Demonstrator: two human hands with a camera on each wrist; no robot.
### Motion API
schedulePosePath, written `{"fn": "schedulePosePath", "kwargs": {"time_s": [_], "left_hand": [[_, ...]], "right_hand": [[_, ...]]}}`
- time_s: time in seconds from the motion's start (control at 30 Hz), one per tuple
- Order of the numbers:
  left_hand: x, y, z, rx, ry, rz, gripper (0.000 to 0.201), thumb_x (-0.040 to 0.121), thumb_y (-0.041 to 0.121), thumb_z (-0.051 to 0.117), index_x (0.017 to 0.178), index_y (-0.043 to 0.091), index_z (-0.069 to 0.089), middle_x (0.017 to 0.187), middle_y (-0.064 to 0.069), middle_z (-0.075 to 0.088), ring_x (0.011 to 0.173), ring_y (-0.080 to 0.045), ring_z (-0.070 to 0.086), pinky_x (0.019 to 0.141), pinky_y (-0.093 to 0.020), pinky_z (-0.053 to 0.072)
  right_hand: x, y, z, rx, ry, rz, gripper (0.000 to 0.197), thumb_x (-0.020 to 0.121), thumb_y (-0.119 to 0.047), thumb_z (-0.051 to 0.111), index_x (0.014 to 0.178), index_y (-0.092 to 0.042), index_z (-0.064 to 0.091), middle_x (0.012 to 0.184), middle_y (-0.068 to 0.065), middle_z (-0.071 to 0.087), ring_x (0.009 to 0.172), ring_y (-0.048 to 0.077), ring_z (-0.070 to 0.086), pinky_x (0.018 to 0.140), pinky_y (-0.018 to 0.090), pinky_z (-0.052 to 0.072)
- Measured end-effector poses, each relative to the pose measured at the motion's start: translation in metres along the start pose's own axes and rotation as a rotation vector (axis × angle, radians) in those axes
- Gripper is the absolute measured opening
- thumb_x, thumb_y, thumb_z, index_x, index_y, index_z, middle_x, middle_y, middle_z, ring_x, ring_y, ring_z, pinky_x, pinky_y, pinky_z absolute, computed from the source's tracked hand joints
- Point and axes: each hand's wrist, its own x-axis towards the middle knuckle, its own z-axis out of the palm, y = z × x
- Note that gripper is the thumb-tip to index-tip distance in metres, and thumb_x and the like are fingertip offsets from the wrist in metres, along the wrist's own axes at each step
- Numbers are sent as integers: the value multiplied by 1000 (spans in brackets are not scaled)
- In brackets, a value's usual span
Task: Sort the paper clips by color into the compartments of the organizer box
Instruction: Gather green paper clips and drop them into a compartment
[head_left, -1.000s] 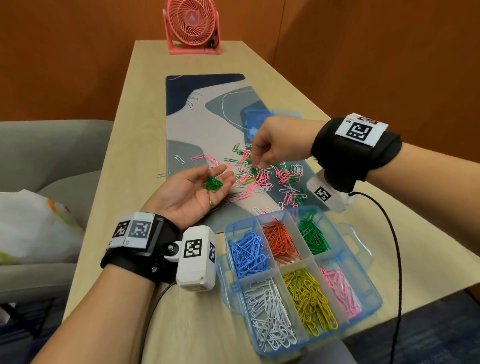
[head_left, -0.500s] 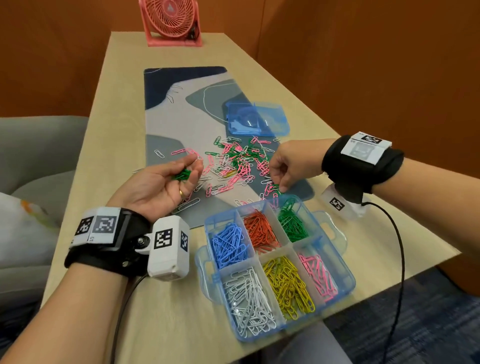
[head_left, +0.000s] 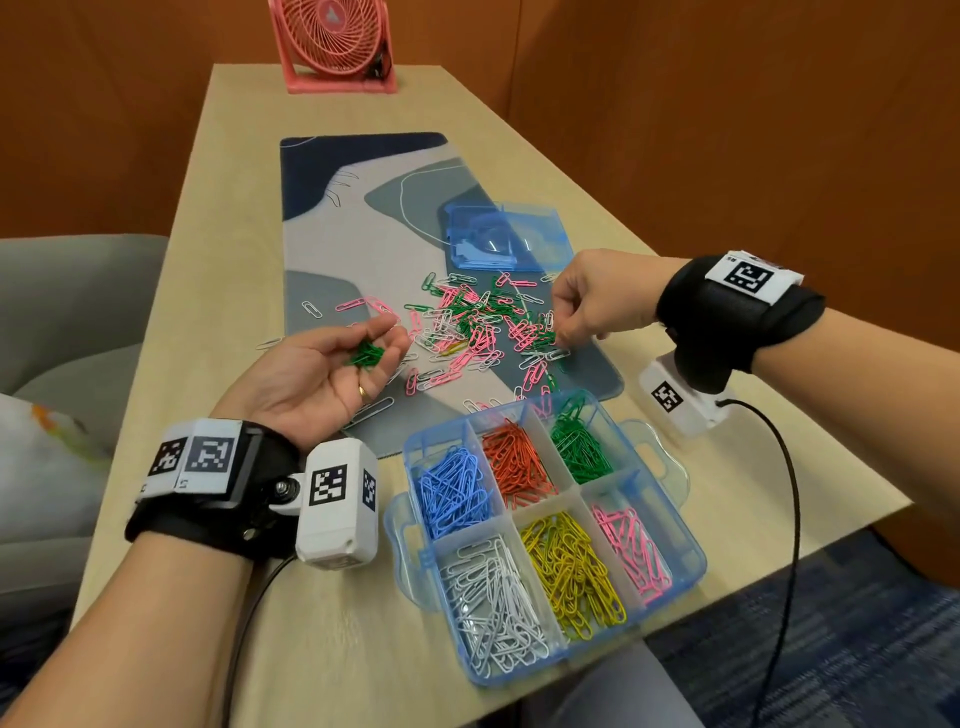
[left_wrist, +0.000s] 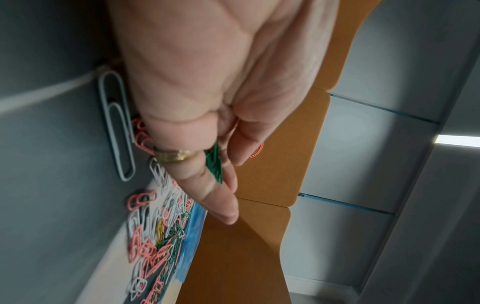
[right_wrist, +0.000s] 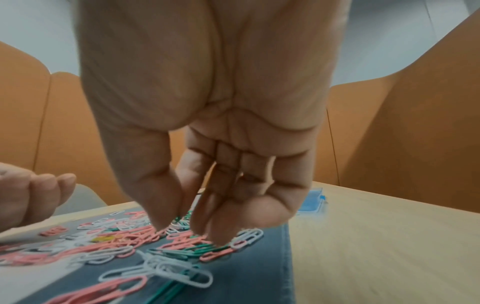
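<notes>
Nearest the person, the blue organizer box (head_left: 670, 540) sits on the bench (head_left: 332, 644) at its front edge, lid off, with six compartments. Front row: white clips (head_left: 493, 597) left, yellow clips (head_left: 571, 571) middle, pink clips (head_left: 631, 551) right. Back row: blue clips (head_left: 452, 488) left, orange clips (head_left: 514, 467) middle, green clips (head_left: 576, 441) right.

Left hand (head_left: 317, 379): palm up above the left edge of the desk mat (head_left: 322, 208), fingers curled loosely inward, cupping a small bunch of green paper clips (head_left: 367, 354). The left wrist view shows that bunch (left_wrist: 214, 162) held between thumb and fingers, and a gold ring (left_wrist: 174, 155) on one finger. One large white clip (left_wrist: 116, 125) lies on the mat beside the hand.

Right hand (head_left: 597, 296): palm down over the right side of the loose clip pile (head_left: 478, 327), thumb and fingers drawn narrowly together, tips down among pink, white and green clips. The right wrist view is blurred at the fingertips (right_wrist: 218, 230); I cannot tell whether a clip is pinched.

The pile lies on the mat just behind the box, mixed pink, white and green, with one yellow clip visible.

Beyond the pile, the clear blue lid (head_left: 498, 234) lies flat on the mat. At the bench's far end stands a pink desk fan (head_left: 332, 41).
</notes>
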Motion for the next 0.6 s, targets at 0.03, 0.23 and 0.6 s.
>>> {"fn": "schedulePosePath", "kwargs": {"time_s": [0.03,0.23,0.6], "left_hand": [[0,0,0,2,1,0,28,76,3,49,101,-2,60,88,-12,66,73,-18,70,60,-21,57],[1,-1,1,27,-3,3,28,73,2,54,100,-1,61,87,-12,66,73,-18,70,62,-21,57],[2,-2,0,34,-8,2,22,92,4,41,100,-1,61,88,-12,66,75,-18,69,64,-21,57]], "right_hand": [[0,0,0,-16,13,3,18,76,-9,71,62,-15,60,64,2,64,56,12,54,57,25,47],[1,6,4,-13,20,28,14,74,-3,68,72,-15,61,63,1,66,53,11,58,56,23,47],[9,7,15,-85,121,-45,4,84,-13,65,85,-12,69,78,-3,64,73,14,56,67,23,45]]}}
